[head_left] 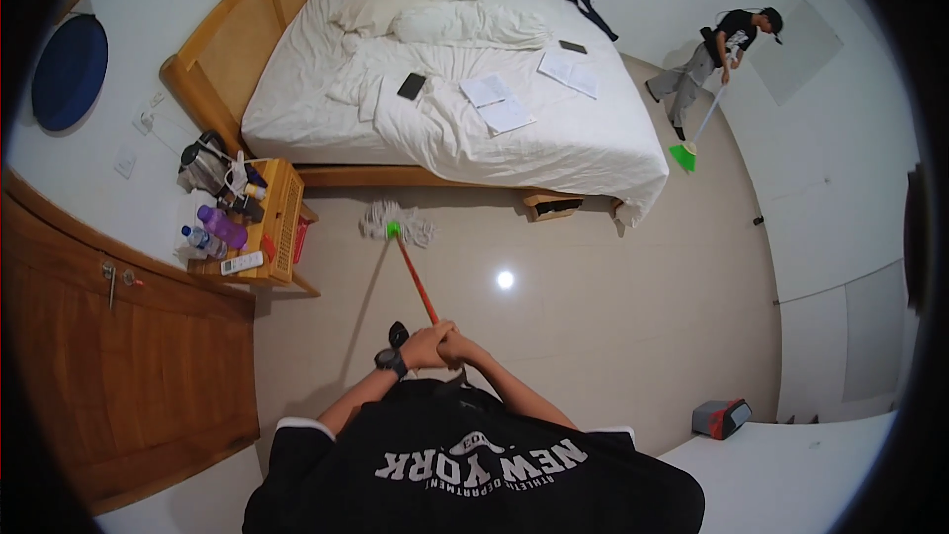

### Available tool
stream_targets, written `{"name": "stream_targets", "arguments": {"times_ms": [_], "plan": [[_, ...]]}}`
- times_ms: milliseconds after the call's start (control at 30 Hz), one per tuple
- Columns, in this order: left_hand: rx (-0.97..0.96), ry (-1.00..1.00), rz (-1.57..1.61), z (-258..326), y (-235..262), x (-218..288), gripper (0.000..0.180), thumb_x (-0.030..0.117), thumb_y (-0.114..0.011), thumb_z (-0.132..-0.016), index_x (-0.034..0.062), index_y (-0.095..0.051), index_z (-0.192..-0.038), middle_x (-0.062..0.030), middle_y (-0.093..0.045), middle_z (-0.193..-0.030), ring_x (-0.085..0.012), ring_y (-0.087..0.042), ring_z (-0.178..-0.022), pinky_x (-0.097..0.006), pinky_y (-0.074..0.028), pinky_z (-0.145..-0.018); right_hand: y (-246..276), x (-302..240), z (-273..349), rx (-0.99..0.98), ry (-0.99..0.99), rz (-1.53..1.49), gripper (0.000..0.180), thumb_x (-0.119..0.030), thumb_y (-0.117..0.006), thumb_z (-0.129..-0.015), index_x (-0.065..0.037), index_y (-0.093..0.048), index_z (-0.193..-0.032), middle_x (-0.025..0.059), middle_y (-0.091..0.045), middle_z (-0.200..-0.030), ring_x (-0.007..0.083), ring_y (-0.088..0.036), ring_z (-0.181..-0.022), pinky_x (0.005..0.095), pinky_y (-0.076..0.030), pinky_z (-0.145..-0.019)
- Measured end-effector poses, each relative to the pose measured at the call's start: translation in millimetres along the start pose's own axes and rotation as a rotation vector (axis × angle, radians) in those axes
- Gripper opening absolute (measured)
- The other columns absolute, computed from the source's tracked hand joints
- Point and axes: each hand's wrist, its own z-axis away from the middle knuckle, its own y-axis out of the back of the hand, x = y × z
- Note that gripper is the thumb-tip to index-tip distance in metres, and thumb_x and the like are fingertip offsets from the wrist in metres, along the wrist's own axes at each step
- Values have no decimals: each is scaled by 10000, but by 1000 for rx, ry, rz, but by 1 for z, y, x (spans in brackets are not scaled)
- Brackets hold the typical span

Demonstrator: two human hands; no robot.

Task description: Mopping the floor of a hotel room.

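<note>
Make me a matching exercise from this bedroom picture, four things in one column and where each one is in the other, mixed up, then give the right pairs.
Things:
1. mop head
2. purple bottle
3. green broom
4. black phone

Places:
A. on the white bed sheet
B. on the floor by the foot of the bed, at the end of the orange handle
C. on the wooden bedside stand
D. in the hands of the other person near the far wall

Pairs: 1-B, 2-C, 3-D, 4-A

The left hand and right hand both grip the orange handle.
</note>
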Motion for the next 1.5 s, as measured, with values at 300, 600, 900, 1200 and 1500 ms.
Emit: {"name": "stream_targets", "arguments": {"times_ms": [300,600,900,1200,1500], "plan": [[211,-18,-100,5,52,31,592,343,-819,-534,52,-519,-953,-124,-602,-870,-360,-622,-782,-446,-482,-675,98,-135,33,-463,485,890,258,-23,-792,-527,62,-685,-746,215,-683,-962,328,-671,-852,368,-538,-729],[281,123,-129,2,79,-7,628,394,-815,-526,61,-537,-980,-135,-602,-869,-352,-614,-815,-451,-479,-720,90,-121,-57,-636,661,1040,225,-60,-749,-585,44,-677,-771,160,-690,-833,296,-676,-813,370,-537,-676],[297,90,-172,8,80,-22,609,418,-802,-590,32,-560,-995,-140,-554,-1010,-335,-567,-953,-426,-476,-823,89,-137,-66,-837,442,947,168,-43,-619,-718,62,-674,-838,211,-686,-880,273,-683,-764,363,-532,-620],[260,126,-96,-25,89,-34,665,525,-782,-580,41,-552,-975,-143,-589,-932,-348,-610,-865,-433,-481,-729,101,-93,-114,-742,48,589,198,-98,-627,-648,24,-677,-795,210,-683,-816,277,-659,-765,400,-504,-664],[50,28,-261,-19,113,-53,503,130,-710,-502,81,-562,-980,-119,-590,-868,-337,-609,-827,-439,-485,-729,63,-92,-73,-207,255,-6,348,-118,-628,-764,12,-614,-1086,233,-660,-1019,358,-628,-1009,405,-498,-824]]}}
